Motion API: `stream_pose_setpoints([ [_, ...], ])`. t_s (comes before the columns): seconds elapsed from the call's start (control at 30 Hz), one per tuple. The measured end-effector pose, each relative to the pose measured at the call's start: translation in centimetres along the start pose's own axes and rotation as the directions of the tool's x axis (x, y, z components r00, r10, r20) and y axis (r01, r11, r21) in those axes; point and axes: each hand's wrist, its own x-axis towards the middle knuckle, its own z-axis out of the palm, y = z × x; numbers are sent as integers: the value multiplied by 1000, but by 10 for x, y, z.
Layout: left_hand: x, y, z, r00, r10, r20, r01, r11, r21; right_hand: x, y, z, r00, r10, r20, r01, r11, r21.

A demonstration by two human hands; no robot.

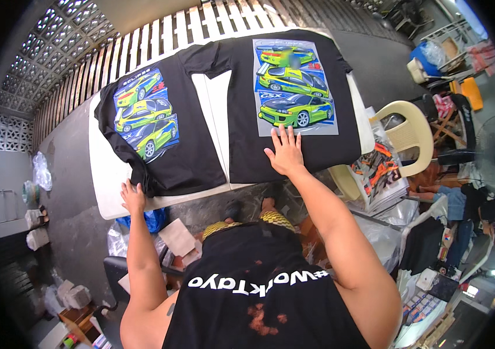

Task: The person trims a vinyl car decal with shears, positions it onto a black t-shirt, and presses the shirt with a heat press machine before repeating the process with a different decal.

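Note:
Two black T-shirts lie side by side on a white folding table [107, 189]. On the left shirt [195, 160] is a colourful print of green sports cars, and its near edge bunches up by the table's left side. A similar car print shows on a greyish rectangular sheet [328, 129] lying on the right shirt [241, 104]. My right hand [286, 154] rests flat on the right shirt, fingers spread, with fingertips at the sheet's lower edge. At the table's near left edge, my left hand [133, 199] has its fingers extended beside the left shirt's bunched fabric and grips nothing visible.
A cream plastic chair [413, 136] stands right of the table with printed sheets [378, 166] on it. Slatted wooden pallets [160, 35] line the far side. A fan [492, 145] and clutter fill the right. Cardboard [179, 237] and a blue bag [151, 220] lie below the table's near edge.

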Motion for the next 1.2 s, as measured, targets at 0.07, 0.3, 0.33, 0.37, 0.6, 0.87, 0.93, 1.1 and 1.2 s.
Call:
stream_pose_setpoints([
  [0.07, 7, -35, -2, 1000, -26, -3, 25, 987, -156, 3, -10, -12, 999, -36, -3, 36, 997, 73],
  [0.3, 7, -14, -10, 955, -233, -184, 202, 964, -171, 61, 45, -12, 975, -199, -100, 210, 971, 115],
  [0.33, 5, -45, -34, 920, -300, -251, 269, 951, -151, 58, 44, -10, 974, -218, -69, 225, 966, 130],
  [0.37, -1, -30, -44, 870, -432, -238, 424, 901, -87, 59, 55, -8, 978, -204, -32, 206, 975, 88],
  [0.6, -53, 28, -144, 765, -465, -446, 527, 850, 16, 65, 46, -17, 969, -240, -61, 246, 962, 117],
  [0.87, -129, 330, 5, 575, 806, -140, -790, 501, -353, 75, 11, -25, 700, -681, -215, 671, 731, -128],
  [0.93, -132, 349, 23, 582, 804, -126, -769, 493, -407, 81, 4, -27, 718, -671, -185, 660, 741, -123],
  [1.1, -129, 344, 41, 596, 797, -101, -788, 555, -267, 102, 18, -39, 990, -118, -81, 143, 779, 611],
  [1.2, -134, 342, 37, 587, 810, -18, -798, 575, -181, 133, 51, -37, 987, 152, 47, -141, 699, 701],
])
